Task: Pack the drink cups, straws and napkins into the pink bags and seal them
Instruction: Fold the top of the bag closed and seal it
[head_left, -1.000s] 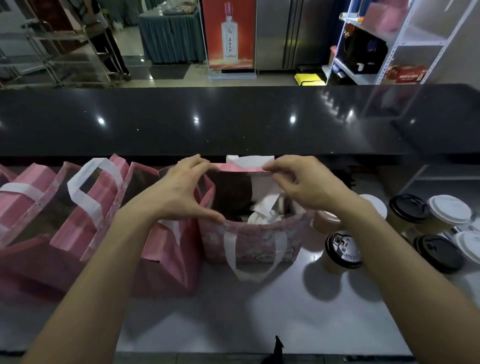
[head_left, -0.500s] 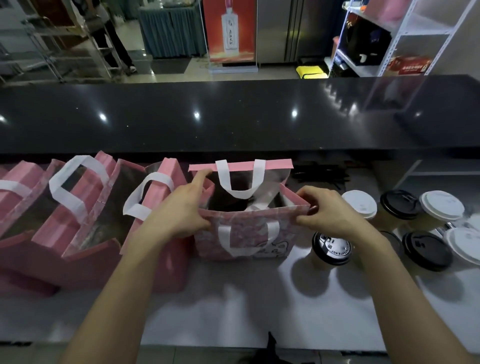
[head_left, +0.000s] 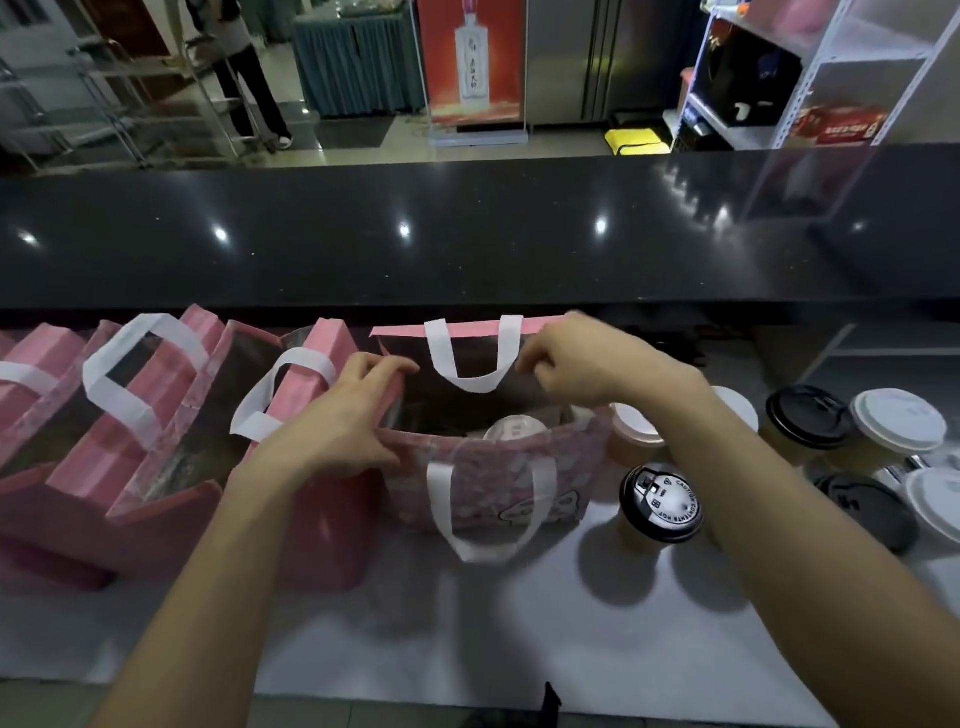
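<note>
A: Dim shop, white table (head_left: 519, 623) under a black bar. Progress?

B: Open pink bag (head_left: 493, 483) had one cup (head_left: 514, 430) inside, unsealed. Left hand (head_left: 337, 421) pinched its near-left rim; right hand (head_left: 587, 364) curled onto the far flap. Loose cups (head_left: 660, 501) waited just right.

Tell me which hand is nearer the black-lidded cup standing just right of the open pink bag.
Right. The right hand pinches the open pink bag's far right rim, above the black-lidded cup. The left hand grips the bag's left edge, across it.
</note>
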